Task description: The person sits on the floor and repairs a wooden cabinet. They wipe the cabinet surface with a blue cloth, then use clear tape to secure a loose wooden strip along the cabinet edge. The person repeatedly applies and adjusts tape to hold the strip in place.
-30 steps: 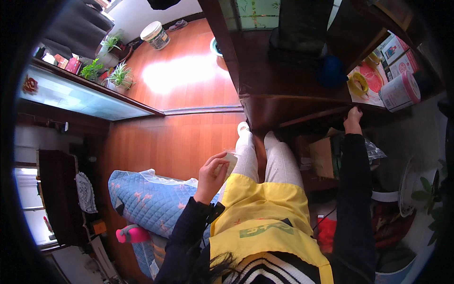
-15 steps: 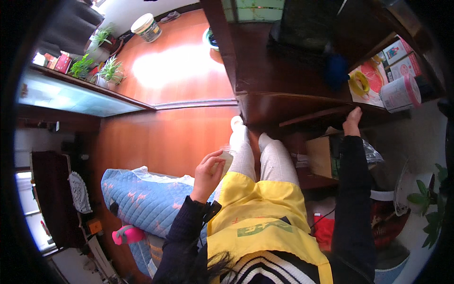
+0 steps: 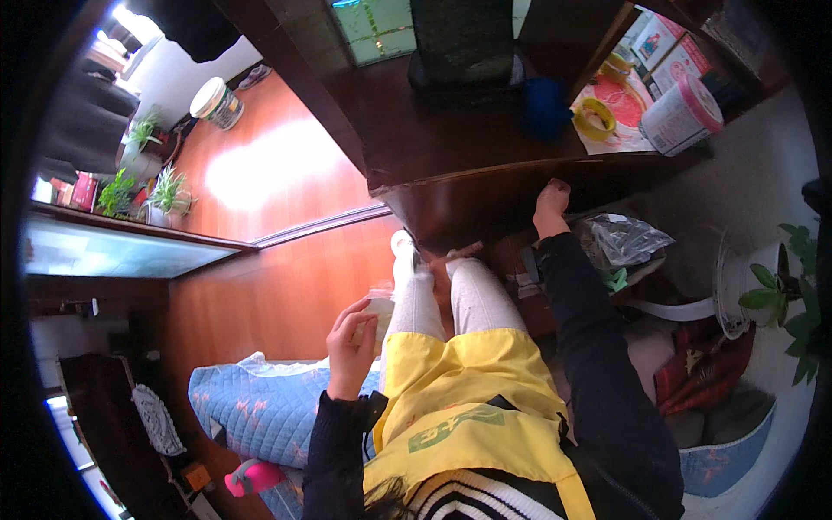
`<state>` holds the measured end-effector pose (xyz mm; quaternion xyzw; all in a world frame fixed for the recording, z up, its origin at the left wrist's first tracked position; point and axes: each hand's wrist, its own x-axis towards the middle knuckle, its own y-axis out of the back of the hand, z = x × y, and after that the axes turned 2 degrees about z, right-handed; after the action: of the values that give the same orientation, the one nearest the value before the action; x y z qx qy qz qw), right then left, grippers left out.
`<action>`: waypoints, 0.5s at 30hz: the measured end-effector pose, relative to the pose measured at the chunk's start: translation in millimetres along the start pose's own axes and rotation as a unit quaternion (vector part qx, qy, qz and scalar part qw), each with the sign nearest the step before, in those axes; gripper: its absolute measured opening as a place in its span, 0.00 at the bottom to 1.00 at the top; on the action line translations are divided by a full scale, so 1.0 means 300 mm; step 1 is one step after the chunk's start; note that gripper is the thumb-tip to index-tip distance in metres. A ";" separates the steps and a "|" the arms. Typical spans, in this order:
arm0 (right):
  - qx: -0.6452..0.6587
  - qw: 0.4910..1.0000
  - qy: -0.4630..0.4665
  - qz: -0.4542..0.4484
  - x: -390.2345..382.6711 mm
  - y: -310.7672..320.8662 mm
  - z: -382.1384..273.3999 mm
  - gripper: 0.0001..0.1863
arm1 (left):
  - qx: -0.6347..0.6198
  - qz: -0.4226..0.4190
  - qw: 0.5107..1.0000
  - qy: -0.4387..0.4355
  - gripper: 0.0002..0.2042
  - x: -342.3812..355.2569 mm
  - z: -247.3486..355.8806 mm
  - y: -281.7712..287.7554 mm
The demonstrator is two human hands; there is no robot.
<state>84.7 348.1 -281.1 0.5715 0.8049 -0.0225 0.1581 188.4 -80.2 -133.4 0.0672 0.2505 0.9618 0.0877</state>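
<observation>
My left hand [image 3: 350,347] is above my left thigh, thumb and fingers pinched on a clear plastic bag [image 3: 381,305] that hangs over my leg. My right arm stretches forward, and my right hand [image 3: 552,206] is closed just below the front edge of the dark wooden cabinet [image 3: 468,195]. Whatever its curled fingers hold, if anything, is hidden. Right of that hand, a crumpled clear plastic wrapper [image 3: 628,238] lies on top of a box. A short wooden strip [image 3: 458,255] shows near my right foot.
On the cabinet's right end are a yellow tape roll [image 3: 594,120], a white tub with a pink lid [image 3: 682,115] and a blue fluffy thing [image 3: 546,108]. A blue quilted cover [image 3: 251,407] lies at left. A potted plant [image 3: 771,290] stands at far right.
The whole view has turned, with the cabinet now further left. My right hand has drawn back and leftward along the cabinet front, and its fingers are more curled. My left hand keeps the bag.
</observation>
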 end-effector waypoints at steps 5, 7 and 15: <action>-0.023 0.991 0.093 0.090 0.095 0.069 -0.104 0.20 | 0.008 0.015 1.000 0.024 0.03 -0.033 -0.035 0.022; -0.008 0.988 0.128 0.081 0.174 0.098 -0.123 0.20 | 0.006 0.012 0.999 0.030 0.03 -0.041 -0.052 0.017; -0.014 0.999 0.035 0.036 0.382 0.126 -0.093 0.26 | -0.010 0.012 0.999 0.032 0.02 -0.050 -0.062 0.003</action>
<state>79.4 471.9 -281.3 0.5983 0.7891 0.0141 0.1384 199.6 -92.8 -150.2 0.0381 0.2425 0.9670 0.0689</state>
